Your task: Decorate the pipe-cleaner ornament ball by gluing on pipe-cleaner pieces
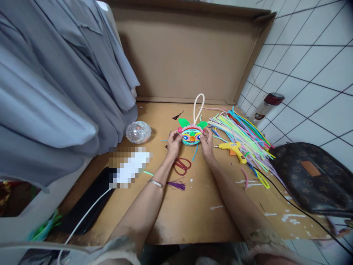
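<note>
Between my hands, above the middle of the table, is a colourful animal-face ornament [192,137] with green ears, blue-and-yellow eyes, an orange nose and a pink fluffy trim. A cream loop [194,106] rises from its top. My left hand [174,142] grips its left edge and my right hand [206,141] its right edge, fingers closed at both sides. Below it on the table lie a coiled dark red cord [182,166] and a purple tassel [178,185]. A dark tassel [178,115] rests behind it.
Right of my hands are a yellow glue gun [234,149], a heap of coloured pipe cleaners [242,132], a brown patterned bag [317,180] and a red-capped bottle [267,106]. Leftward stand a clear ball-shaped container [138,132], a black tray-like object [88,202] and grey cloth [60,92]. Cardboard [187,55] backs the table.
</note>
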Demonstrator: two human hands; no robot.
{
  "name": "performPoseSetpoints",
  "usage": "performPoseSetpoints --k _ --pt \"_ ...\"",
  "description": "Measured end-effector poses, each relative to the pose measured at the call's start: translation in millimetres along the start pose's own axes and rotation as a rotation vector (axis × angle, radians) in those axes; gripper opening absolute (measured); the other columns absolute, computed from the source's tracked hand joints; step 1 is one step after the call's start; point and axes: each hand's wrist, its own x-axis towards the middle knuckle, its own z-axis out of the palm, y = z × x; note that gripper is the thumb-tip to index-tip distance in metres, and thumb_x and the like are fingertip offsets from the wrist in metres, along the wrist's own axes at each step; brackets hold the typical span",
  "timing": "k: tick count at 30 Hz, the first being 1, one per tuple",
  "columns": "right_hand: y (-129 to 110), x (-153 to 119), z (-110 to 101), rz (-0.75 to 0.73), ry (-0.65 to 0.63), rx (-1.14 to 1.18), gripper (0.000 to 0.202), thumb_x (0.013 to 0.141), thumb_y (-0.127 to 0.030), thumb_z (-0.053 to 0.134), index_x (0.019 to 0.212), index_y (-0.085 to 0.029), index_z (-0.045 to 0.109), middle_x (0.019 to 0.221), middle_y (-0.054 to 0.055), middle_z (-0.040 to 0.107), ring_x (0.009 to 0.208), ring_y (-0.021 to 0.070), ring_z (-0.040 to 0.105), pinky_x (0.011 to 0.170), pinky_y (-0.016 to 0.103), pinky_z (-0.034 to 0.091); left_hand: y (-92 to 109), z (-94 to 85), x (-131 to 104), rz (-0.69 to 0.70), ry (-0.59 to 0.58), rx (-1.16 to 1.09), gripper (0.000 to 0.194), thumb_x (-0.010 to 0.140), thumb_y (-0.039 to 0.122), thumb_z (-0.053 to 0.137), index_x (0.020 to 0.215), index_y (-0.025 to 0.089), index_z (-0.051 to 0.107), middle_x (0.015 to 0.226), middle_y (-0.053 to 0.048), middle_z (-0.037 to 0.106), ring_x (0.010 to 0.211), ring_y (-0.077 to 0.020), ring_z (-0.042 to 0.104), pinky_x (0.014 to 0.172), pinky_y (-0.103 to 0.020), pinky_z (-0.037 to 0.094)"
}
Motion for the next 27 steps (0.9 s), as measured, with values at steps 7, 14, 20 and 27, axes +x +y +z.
performPoseSetpoints --k 7,14,20,27 --pt "-4 -1 3 0.014 0.055 0.021 0.055 0.084 -0.059 0.062 0.125 -0.024 0.053 0.117 0.010 0.068 0.107 0.0247 0.065 0.097 0.043 0.055 -5 1.9 1 0.046 0.050 0.050 0.036 0.070 0.046 0.077 0.094 0.022 0.064 0.096 -0.002 0.070 0.088 -0.0173 0.067 0.081 -0.030 0.054" --pt "-3 0 4 0.029 0.064 0.034 0.056 0.082 -0.064 0.063 0.121 -0.024 0.055 0.115 0.010 0.068 0.106 0.0236 0.065 0.095 0.041 0.055 -5 3.3 2 0.033 0.080 0.028 0.038 0.068 0.046 0.078 0.094 0.023 0.064 0.099 -0.003 0.071 0.091 -0.0175 0.066 0.083 -0.029 0.054" --pt "0 1 4 0.016 0.048 0.054 0.057 0.081 -0.066 0.065 0.119 -0.025 0.056 0.110 0.008 0.069 0.100 0.0219 0.066 0.089 0.038 0.056 -10 0.1 6 0.060 0.077 0.089 0.039 0.072 0.049 0.076 0.097 0.023 0.063 0.102 -0.005 0.070 0.096 -0.0185 0.067 0.088 -0.032 0.054" --pt "-2 2 4 -0.023 0.027 0.029 0.059 0.081 -0.064 0.068 0.121 -0.024 0.057 0.112 0.009 0.068 0.098 0.0216 0.066 0.086 0.037 0.058 -15 -1.0 10 0.043 0.039 0.053 0.041 0.074 0.049 0.078 0.101 0.021 0.064 0.107 -0.007 0.072 0.100 -0.0206 0.069 0.093 -0.036 0.056"
